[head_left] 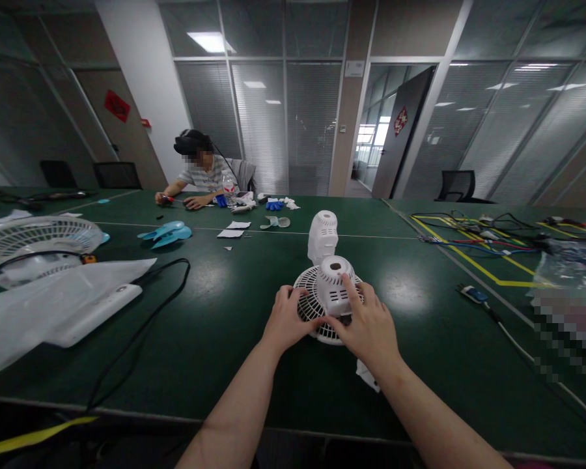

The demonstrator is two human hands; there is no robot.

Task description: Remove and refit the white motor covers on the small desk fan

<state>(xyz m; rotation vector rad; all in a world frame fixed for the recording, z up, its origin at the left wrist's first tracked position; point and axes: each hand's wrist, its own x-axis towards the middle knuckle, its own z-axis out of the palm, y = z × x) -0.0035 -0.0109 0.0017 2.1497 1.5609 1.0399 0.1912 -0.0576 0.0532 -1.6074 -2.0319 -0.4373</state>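
Observation:
A white round fan grille lies on the green table in front of me, with a white vented motor housing standing at its middle. My left hand grips the grille's left edge, its thumb reaching across the front of the housing. On the other side, my right hand holds the housing, index finger against its upper side and thumb at its lower front. The two thumbs nearly meet. Just behind stands a second white vented housing piece. A small white part lies partly hidden by my right wrist.
At left are a larger fan grille, a plastic bag, a black cable and light-blue fan blades. A person sits across the table. A plug and wires lie at right.

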